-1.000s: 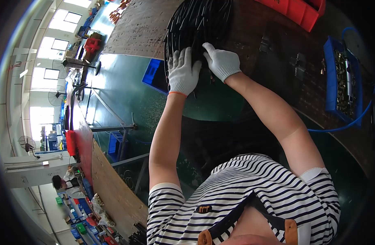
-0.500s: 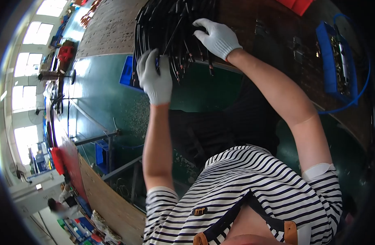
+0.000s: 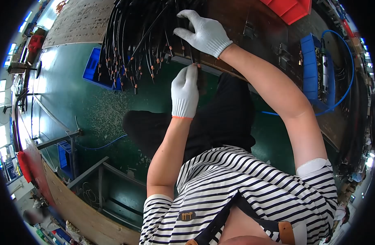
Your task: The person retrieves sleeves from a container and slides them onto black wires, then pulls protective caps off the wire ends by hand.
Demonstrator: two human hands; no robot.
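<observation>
1 cable (image 3: 192,54), perhaps 2, sits pinched by its end in my left hand (image 3: 183,93), below the bunch (image 3: 140,28) overhanging the table (image 3: 232,20). My right hand (image 3: 205,34) gapes nearby. I seem to be separating ends; next calls for a steady pull.

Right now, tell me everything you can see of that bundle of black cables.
The bundle of black cables, rubbery-looking, reaches the picture's top and fans over the edge of the table, coppery tips hanging, some seen against a blue bin. The left hand pinches one end; the right hand, open, is beside others, contact unclear.
</observation>
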